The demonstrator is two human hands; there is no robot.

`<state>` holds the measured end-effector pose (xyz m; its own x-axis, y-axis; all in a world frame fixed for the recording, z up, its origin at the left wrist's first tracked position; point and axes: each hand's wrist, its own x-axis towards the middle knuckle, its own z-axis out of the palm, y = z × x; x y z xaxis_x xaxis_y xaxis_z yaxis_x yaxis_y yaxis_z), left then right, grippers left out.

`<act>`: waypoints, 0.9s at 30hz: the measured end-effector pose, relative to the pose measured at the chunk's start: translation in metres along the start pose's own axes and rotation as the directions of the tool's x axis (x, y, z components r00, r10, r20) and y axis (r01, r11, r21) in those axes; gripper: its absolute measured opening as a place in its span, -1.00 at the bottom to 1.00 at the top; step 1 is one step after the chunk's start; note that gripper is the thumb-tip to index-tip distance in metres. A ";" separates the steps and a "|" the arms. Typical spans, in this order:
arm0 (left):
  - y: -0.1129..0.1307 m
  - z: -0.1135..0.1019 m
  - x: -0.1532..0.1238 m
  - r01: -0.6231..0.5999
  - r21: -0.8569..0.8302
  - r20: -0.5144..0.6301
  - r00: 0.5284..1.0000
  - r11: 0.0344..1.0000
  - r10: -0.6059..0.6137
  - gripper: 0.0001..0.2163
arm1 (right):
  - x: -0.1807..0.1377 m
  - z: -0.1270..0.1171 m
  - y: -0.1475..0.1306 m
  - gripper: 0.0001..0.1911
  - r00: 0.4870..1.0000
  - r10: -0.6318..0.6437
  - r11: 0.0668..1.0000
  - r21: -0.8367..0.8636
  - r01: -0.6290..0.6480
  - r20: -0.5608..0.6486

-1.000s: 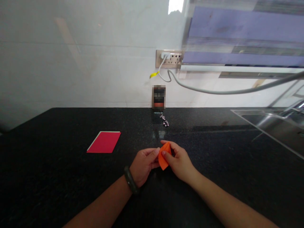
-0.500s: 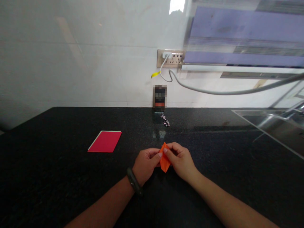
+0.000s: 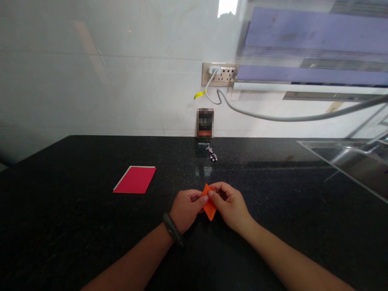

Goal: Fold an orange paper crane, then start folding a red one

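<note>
A small folded piece of orange paper (image 3: 209,206) is held just above the black counter (image 3: 75,226), pinched from both sides. My left hand (image 3: 186,210), with a dark band on its wrist, grips the paper's left edge with thumb and fingers closed. My right hand (image 3: 229,206) is closed on the paper's right side and top corner. Only a narrow strip of the paper shows between the fingers.
A stack of red paper sheets (image 3: 135,179) lies flat on the counter to the left. A small dark device (image 3: 205,124) leans against the white wall, a charm (image 3: 211,154) in front of it. A wall socket (image 3: 218,74) with cables hangs above. A steel sink (image 3: 351,159) lies at right.
Both hands have closed in tighter on the orange paper, so it looks narrower and more folded than a second ago. The hands stay in nearly the same spot.
</note>
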<state>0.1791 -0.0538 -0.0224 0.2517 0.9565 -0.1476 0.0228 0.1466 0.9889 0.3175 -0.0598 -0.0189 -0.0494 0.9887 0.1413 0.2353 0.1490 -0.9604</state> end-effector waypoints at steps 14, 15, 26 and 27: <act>0.008 -0.001 -0.003 -0.211 0.251 -0.163 0.953 0.945 0.256 -0.82 | -0.004 0.000 -0.005 -0.83 1.000 -0.012 0.998 -0.057 0.012 -0.001; 0.009 -0.002 -0.004 -0.213 0.279 -0.177 0.947 0.936 0.268 -0.82 | -0.005 -0.001 -0.007 -0.83 0.998 -0.063 0.992 -0.114 0.061 -0.015; 0.014 -0.001 -0.008 -0.186 0.528 -0.248 0.900 0.828 0.360 -0.82 | -0.011 0.001 -0.010 -0.96 0.946 -0.304 0.883 -0.339 0.325 0.113; 0.014 -0.001 -0.008 -0.186 0.528 -0.253 0.897 0.829 0.362 -0.82 | -0.011 0.001 -0.009 -0.96 0.946 -0.304 0.881 -0.345 0.324 0.112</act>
<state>0.1768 -0.0596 -0.0071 -0.0107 0.9750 0.2221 0.4826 -0.1895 0.8551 0.3145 -0.0718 -0.0119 -0.2275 0.8883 0.3990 0.5266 0.4568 -0.7170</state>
